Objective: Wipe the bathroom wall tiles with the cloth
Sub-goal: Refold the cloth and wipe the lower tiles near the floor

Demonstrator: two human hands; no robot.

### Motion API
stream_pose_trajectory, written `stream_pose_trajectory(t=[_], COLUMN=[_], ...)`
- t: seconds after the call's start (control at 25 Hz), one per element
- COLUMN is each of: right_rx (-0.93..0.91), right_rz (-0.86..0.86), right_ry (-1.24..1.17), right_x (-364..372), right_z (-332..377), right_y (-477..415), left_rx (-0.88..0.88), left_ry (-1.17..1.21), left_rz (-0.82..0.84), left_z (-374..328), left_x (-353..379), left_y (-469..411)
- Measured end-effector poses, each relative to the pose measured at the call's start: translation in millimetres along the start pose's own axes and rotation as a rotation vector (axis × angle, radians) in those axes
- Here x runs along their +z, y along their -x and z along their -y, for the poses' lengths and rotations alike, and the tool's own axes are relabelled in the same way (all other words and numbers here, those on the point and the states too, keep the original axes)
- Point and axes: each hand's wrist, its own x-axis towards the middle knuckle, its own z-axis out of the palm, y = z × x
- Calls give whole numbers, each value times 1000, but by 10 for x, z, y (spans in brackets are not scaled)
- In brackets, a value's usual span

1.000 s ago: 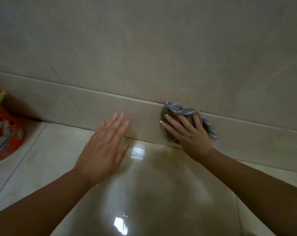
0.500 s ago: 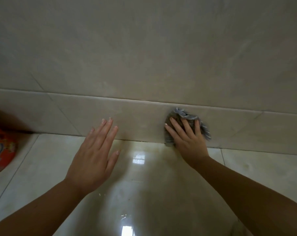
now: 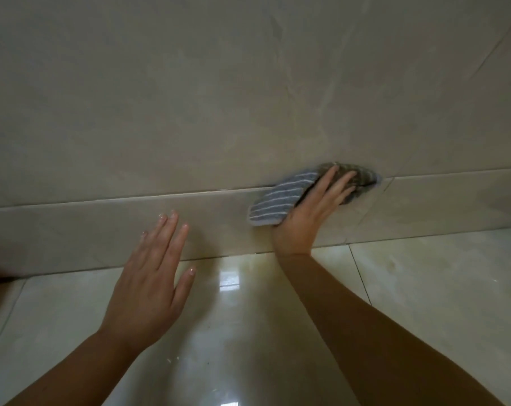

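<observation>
Mid-wipe. Right hand point(image 3: 310, 212) flat, fingers straight, pressing striped cloth point(image 3: 277, 203) onto wall tiles point(image 3: 189, 98) at joint above skirting tile point(image 3: 101, 227). Left hand point(image 3: 151, 282) released, fingers spread, holding nothing. Next, likely: sweep cloth along joint, keep pressure even.

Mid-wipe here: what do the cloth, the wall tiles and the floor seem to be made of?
The cloth looks like soft fabric, perhaps microfibre, grey with thin pale stripes; it bunches under the right hand. The wall tiles are probably ceramic or porcelain, beige with marble-like veining, low sheen, thin joints. The floor is likely glazed tile, high gloss; it mirrors bright light patches.
</observation>
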Motion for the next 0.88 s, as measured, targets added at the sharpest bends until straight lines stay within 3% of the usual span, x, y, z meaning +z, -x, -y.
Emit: stream_pose_trajectory(t=[0.24, 0.4, 0.56, 0.68, 0.8, 0.88], right_rx=[-6, 137, 206, 427, 649, 520], right_rz=[160, 75, -98, -201, -149, -118], right_ry=[-57, -298, -225, -302, -405, -403], right_x=[18, -177, 43, 87, -15, -85], right_z=[-114, -138, -53, -324, -367, -298], right_y=[192, -49, -158, -367, -442, -419], left_rx=[61, 89, 110, 128, 140, 142], left_ry=[-16, 10, 33, 17, 20, 22], left_rz=[-19, -52, -39, -20, -23, -32], left_z=[-104, -210, -251, -229, -221, -236], left_x=[9, 13, 76, 132, 136, 122], left_y=[-260, -411, -386, -345, -356, -396])
